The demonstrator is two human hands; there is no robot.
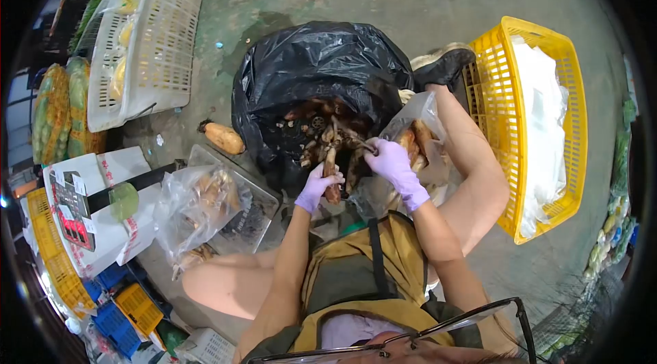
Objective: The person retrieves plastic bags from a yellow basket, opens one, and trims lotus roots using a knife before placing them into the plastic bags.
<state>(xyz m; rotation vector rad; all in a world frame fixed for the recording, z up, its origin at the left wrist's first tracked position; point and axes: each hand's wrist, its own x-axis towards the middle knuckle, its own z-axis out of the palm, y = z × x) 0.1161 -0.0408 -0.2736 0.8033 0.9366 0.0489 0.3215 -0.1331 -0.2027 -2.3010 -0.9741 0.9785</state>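
My left hand (pixel 317 187), in a thin purple glove, is wrapped round a muddy brown lotus root (pixel 331 164) at the mouth of a black plastic bag (pixel 321 49). My right hand (pixel 392 163), gloved the same way, is closed with its fingertips at a dark, thin piece beside the root cluster; what it pinches is too unclear to name. More dark, muddy roots lie inside the bag, one showing a cut end with holes. Right of my right hand, a clear plastic bag (pixel 430 114) holds paler brown lotus roots (pixel 413 141).
At left, a clear bag (pixel 198 203) of roots rests on a metal scale platform (pixel 256 210), with its display (pixel 73 210) farther left. One loose lotus root (pixel 224 137) lies on the floor. A white crate (pixel 161 42) stands upper left, a yellow crate (pixel 503 39) with white plastic bags (pixel 540 124) at right.
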